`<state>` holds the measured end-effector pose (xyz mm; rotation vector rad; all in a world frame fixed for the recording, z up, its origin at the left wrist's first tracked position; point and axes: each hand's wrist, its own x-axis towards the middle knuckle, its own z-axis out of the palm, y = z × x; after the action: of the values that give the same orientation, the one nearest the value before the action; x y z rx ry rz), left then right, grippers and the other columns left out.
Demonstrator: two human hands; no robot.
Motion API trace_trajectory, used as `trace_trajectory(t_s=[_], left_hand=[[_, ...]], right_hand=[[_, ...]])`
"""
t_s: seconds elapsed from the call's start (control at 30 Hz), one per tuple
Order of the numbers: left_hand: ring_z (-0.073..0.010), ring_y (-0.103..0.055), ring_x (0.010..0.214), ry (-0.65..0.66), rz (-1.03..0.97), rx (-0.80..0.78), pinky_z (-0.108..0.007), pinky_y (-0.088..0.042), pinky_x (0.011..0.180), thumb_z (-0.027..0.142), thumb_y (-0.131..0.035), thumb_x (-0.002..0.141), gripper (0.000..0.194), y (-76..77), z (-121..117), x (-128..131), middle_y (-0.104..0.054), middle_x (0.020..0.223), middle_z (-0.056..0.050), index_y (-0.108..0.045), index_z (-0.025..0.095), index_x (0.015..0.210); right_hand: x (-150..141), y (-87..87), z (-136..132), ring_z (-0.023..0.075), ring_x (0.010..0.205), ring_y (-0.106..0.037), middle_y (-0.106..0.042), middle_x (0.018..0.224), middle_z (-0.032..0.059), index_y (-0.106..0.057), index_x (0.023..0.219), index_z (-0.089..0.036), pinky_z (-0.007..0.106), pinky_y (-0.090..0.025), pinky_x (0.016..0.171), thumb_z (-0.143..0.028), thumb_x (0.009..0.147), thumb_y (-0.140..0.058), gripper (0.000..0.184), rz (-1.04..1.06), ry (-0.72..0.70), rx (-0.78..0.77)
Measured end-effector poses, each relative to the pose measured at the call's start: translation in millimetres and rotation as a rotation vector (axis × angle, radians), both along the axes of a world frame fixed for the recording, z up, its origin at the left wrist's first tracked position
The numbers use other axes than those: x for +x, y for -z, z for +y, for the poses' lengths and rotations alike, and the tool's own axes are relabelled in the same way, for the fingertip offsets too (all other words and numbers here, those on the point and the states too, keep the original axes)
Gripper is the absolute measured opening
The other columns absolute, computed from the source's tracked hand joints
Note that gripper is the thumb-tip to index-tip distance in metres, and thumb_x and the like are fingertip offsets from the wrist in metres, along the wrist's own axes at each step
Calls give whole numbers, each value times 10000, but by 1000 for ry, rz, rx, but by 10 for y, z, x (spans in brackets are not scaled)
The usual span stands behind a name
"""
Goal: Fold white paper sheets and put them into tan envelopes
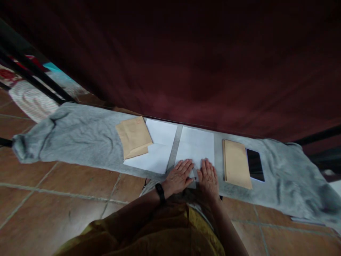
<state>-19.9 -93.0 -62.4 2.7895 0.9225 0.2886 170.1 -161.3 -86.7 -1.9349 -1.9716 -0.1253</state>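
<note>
My left hand (179, 176) and my right hand (208, 180) lie side by side, fingers stretched out, on the lower part of a white sheet of paper (197, 144). The palms cover the sheet's near edge, so whether it is folded there I cannot tell. To the left is more white paper (161, 151), partly under several brown envelopes (135, 134). A small stack of brown envelopes (237, 163) sits right of my right hand. Neither hand grips anything.
A grey cloth (90, 137) covers the long, narrow surface. A phone (255, 164) with a dark screen lies beside the right envelopes. Behind hangs a dark red curtain (186, 71). Black bars (37, 76) stand at the left, and brown tiles (77, 179) form the floor.
</note>
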Motion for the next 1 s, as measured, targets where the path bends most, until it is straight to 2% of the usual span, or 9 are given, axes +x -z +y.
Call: trace_trajectory(t_s=[0.07, 0.23, 0.4, 0.53, 0.6, 0.7, 0.87, 1.0], left_hand=[[-238, -219, 1556, -20, 1, -3, -437, -158, 1276, 516, -395, 1039, 667, 4, 19, -39, -289, 1665, -135, -304, 133, 1577], [-265, -206, 1558, -84, 2, -1, -449, -183, 1270, 567, -397, 1026, 731, 11, 27, -121, -279, 1660, -176, -293, 92, 1572], [-274, -225, 1551, -166, 2, 37, -467, -219, 1267, 464, -389, 1042, 654, 59, 6, -140, -310, 1647, -180, -311, 75, 1562], [-255, -263, 1540, -185, -28, 84, -463, -245, 1265, 266, -354, 1031, 569, 90, 82, -27, -341, 1636, -171, -311, 69, 1563], [-251, -274, 1536, -141, -44, 98, -462, -257, 1261, 218, -344, 1020, 573, 97, 144, 87, -341, 1636, -169, -297, 70, 1571], [-251, -274, 1536, -68, -29, 116, -478, -268, 1255, 171, -362, 1002, 614, 127, 221, 268, -324, 1644, -164, -245, 98, 1600], [-256, -253, 1543, -99, -12, 167, -496, -280, 1250, 144, -357, 986, 625, 244, 315, 349, -328, 1638, -176, -247, 72, 1597], [-258, -267, 1538, -175, -51, 187, -472, -314, 1238, 211, -329, 1012, 580, 314, 404, 239, -366, 1615, -189, -318, 34, 1564]], right_hand=[[26, 22, -25, 317, 1514, -316, -325, 1637, 177, -316, 1594, -130, 545, -294, 1213, -317, 1081, -353, 548, 18, 62, 12], [45, 71, -99, 333, 1506, -330, -337, 1633, 174, -298, 1602, -130, 551, -307, 1204, -365, 1085, -348, 571, 70, 132, 23], [28, 132, -143, 356, 1502, -330, -336, 1625, 209, -277, 1605, -100, 574, -306, 1200, -404, 1079, -360, 613, 91, 215, 65], [-79, 100, 21, 323, 1522, -299, -359, 1615, 210, -241, 1613, -93, 557, -314, 1209, -366, 1087, -312, 597, 124, 182, 98], [-154, 62, 180, 283, 1526, -298, -367, 1618, 187, -235, 1616, -105, 516, -340, 1206, -344, 1091, -274, 578, 165, 99, 99], [-247, 32, 404, 241, 1512, -333, -415, 1601, 147, -323, 1589, -131, 481, -352, 1205, -335, 1096, -230, 541, 185, 14, 60], [-235, 93, 508, 252, 1479, -393, -461, 1570, 151, -438, 1530, -104, 463, -320, 1217, -377, 1094, -274, 540, 111, 75, 28], [-98, 152, 456, 275, 1479, -389, -433, 1582, 170, -369, 1566, -89, 465, -305, 1215, -396, 1086, -319, 572, 16, 145, 68]])
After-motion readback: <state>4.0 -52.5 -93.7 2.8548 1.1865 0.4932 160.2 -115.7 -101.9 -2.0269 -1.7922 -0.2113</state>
